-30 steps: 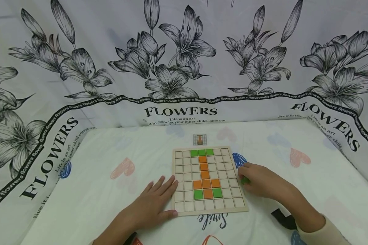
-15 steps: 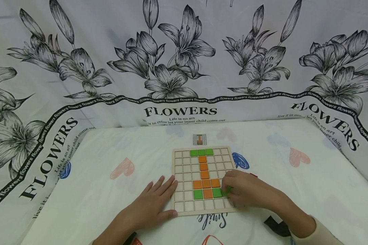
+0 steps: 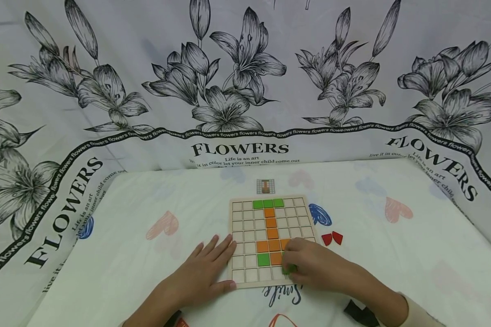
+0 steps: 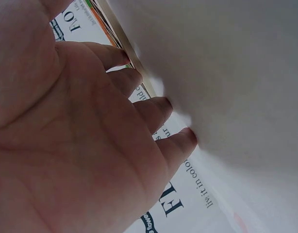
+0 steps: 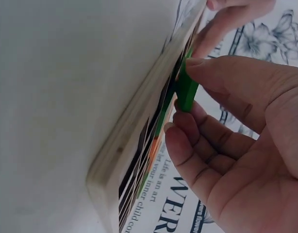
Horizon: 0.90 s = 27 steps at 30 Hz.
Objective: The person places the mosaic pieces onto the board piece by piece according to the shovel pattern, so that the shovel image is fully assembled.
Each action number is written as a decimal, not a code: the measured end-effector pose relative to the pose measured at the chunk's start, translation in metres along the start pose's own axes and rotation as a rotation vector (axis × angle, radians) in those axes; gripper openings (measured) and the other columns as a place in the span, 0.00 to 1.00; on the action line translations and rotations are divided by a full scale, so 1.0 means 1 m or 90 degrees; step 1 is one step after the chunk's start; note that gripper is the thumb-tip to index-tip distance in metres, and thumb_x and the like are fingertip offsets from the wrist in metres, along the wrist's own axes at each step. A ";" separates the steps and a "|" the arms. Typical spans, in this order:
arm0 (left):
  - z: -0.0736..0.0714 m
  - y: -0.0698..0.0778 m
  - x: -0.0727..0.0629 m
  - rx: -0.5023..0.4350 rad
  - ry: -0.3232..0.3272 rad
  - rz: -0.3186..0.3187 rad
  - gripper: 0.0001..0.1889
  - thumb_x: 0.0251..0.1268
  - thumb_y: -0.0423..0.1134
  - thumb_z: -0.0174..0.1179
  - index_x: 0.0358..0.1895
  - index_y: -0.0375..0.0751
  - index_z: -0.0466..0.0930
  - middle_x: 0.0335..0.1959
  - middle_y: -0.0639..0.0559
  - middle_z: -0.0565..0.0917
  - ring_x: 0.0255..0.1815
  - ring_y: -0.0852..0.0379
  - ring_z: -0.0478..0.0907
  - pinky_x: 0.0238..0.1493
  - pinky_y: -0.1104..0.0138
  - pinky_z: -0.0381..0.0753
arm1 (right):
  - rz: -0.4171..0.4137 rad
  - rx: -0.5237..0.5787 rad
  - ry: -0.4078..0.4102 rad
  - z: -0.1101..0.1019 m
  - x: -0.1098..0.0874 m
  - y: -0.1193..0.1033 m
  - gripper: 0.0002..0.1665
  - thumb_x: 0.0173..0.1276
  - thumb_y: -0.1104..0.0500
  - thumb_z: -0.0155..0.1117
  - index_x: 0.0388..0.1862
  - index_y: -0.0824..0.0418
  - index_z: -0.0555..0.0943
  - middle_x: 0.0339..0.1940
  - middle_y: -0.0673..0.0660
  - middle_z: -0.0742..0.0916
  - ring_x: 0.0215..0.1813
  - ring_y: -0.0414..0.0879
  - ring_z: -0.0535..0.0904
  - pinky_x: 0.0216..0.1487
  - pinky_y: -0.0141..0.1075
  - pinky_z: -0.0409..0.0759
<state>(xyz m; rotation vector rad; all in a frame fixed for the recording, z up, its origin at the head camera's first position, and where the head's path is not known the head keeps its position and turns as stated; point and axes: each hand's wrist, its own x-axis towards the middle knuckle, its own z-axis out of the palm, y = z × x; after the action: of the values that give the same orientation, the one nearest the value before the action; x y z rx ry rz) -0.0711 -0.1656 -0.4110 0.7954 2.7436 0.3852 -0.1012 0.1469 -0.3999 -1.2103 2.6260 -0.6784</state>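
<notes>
A square wooden grid board [image 3: 245, 275] lies on the table. Green tiles [image 3: 268, 204] fill part of its far row, and a column of orange tiles [image 3: 272, 233] runs down from them, widening lower down. A green tile [image 3: 263, 260] sits near the column's left foot. My right hand [image 3: 317, 263] is over the board's lower right part, pinching a green tile [image 5: 188, 90] between thumb and fingers; that tile is tilted against the board. With fingers straight, my left hand [image 3: 206, 272] rests beside the board, fingertips and thumb at its left edge.
A small picture card [image 3: 265, 186] with a grid pattern lies beyond the board. Two red pieces [image 3: 332, 238] are on the cloth to the board's right. A dark strap [image 3: 361, 313] shows by the right forearm. Behind the table hangs a flower-printed curtain [image 3: 245, 91].
My right hand has moved left from beside the board to over its lower right part, carrying the green tile. This uncovers the two red pieces. The left hand stays put.
</notes>
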 end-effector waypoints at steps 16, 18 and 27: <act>-0.002 0.001 0.000 -0.003 -0.001 -0.002 0.46 0.68 0.69 0.52 0.80 0.44 0.54 0.81 0.49 0.53 0.80 0.40 0.47 0.71 0.38 0.53 | -0.036 0.038 0.015 0.011 0.000 -0.008 0.10 0.63 0.63 0.74 0.33 0.47 0.86 0.40 0.39 0.82 0.41 0.35 0.75 0.44 0.26 0.79; -0.002 0.001 0.000 -0.002 0.001 -0.002 0.46 0.68 0.68 0.52 0.80 0.44 0.54 0.81 0.49 0.53 0.80 0.40 0.46 0.72 0.39 0.53 | -0.035 0.046 0.018 0.012 0.000 -0.009 0.10 0.63 0.64 0.73 0.35 0.48 0.87 0.42 0.39 0.83 0.42 0.35 0.77 0.46 0.26 0.79; -0.001 0.001 0.000 -0.002 0.005 -0.003 0.45 0.69 0.68 0.52 0.80 0.44 0.54 0.81 0.49 0.53 0.80 0.40 0.47 0.72 0.39 0.52 | -0.088 -0.003 0.025 0.012 -0.001 -0.013 0.08 0.64 0.63 0.73 0.38 0.50 0.88 0.43 0.41 0.85 0.45 0.36 0.79 0.49 0.28 0.79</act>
<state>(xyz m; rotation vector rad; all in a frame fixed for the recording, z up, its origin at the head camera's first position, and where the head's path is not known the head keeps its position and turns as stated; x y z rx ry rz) -0.0713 -0.1652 -0.4097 0.7893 2.7508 0.3916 -0.0881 0.1365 -0.4042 -1.4036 2.5953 -0.7256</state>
